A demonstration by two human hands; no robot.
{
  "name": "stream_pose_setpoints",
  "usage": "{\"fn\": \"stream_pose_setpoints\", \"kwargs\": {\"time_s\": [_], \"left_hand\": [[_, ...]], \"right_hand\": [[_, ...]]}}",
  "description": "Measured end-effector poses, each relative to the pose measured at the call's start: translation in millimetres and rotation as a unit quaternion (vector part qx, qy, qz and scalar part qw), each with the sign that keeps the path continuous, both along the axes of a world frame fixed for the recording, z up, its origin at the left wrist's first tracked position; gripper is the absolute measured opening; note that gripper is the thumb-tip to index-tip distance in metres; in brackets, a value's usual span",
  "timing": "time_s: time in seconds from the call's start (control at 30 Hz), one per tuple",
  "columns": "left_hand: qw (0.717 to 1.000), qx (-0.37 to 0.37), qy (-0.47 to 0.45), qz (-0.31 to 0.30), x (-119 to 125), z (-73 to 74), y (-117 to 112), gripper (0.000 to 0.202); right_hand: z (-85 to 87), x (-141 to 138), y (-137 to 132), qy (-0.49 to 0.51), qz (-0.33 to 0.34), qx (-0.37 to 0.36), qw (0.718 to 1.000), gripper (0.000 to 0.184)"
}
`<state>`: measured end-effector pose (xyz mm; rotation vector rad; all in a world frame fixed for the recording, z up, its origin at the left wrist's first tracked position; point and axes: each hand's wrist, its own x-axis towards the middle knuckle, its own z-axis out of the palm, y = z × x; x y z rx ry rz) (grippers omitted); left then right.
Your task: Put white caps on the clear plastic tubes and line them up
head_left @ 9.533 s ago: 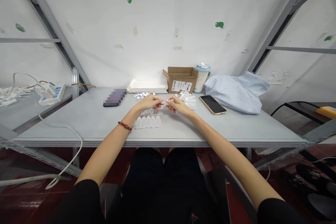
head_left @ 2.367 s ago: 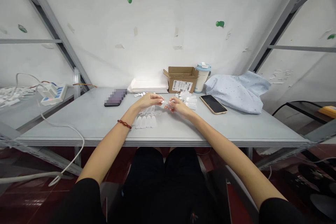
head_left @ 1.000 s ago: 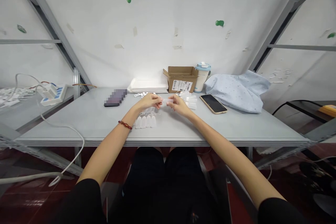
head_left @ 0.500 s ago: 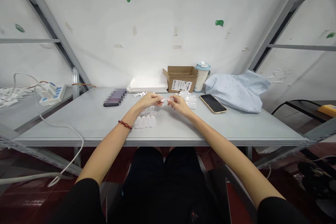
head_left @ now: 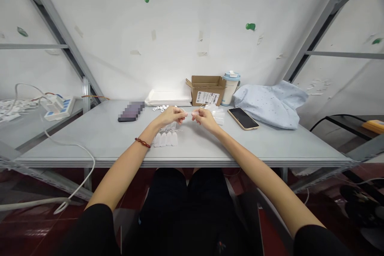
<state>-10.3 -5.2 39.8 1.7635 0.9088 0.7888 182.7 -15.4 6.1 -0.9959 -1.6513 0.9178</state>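
My left hand (head_left: 173, 116) and my right hand (head_left: 205, 119) are raised close together over the middle of the desk, fingertips almost meeting. Both are closed in a pinch. At the right fingertips shows a small clear plastic piece (head_left: 195, 113); whatever the left fingers hold is too small to make out. Below the left hand lies a row of white, rounded-end tags (head_left: 166, 139). Several small white caps (head_left: 159, 108) are scattered behind that hand. Beside the right hand rest several clear plastic pieces (head_left: 220, 117), partly hidden by it.
Along the wall stand a stack of white trays (head_left: 169, 98), an open cardboard box (head_left: 208, 88) and a blue-lidded cup (head_left: 230, 89). A phone (head_left: 243, 118) and a pale blue cloth (head_left: 271, 104) lie right. Left are a blurred dark object (head_left: 131, 111) and a white cable (head_left: 72, 144).
The fingertips of both hands have shifted very slightly, and the pale piece at the left fingertips is less visible. Everything else stays in place.
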Motion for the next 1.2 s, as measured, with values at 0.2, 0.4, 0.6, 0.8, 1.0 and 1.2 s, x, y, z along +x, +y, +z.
{"fn": "stream_pose_setpoints", "kwargs": {"time_s": [0.2,0.4,0.6,0.8,1.0,1.2], "left_hand": [[0.999,0.029,-0.002,0.016,0.6,2.4,-3.5,0.034],[0.998,0.058,0.002,0.017,1.7,0.0,-1.6,0.033],[0.999,0.008,0.033,-0.003,2.4,0.8,-2.1,0.042],[0.998,-0.04,0.05,0.006,2.1,1.1,-2.4,0.043],[0.999,0.014,0.031,0.008,0.4,-0.4,-0.3,0.039],[0.994,0.1,0.043,0.013,1.4,1.2,-3.2,0.034]], "right_hand": [[-0.1,-0.3,0.5,-0.015,-0.008,-0.004,1.0,0.034],[3.2,0.2,-2.3,0.011,0.0,-0.013,1.0,0.04],[2.5,-1.0,-1.4,0.022,0.021,-0.017,0.999,0.042],[0.3,-1.2,-0.9,0.003,0.033,-0.01,0.999,0.045],[1.0,-2.0,-1.6,0.009,0.024,-0.01,1.0,0.05],[-0.2,0.2,0.3,0.002,0.018,-0.009,1.0,0.053]]}}
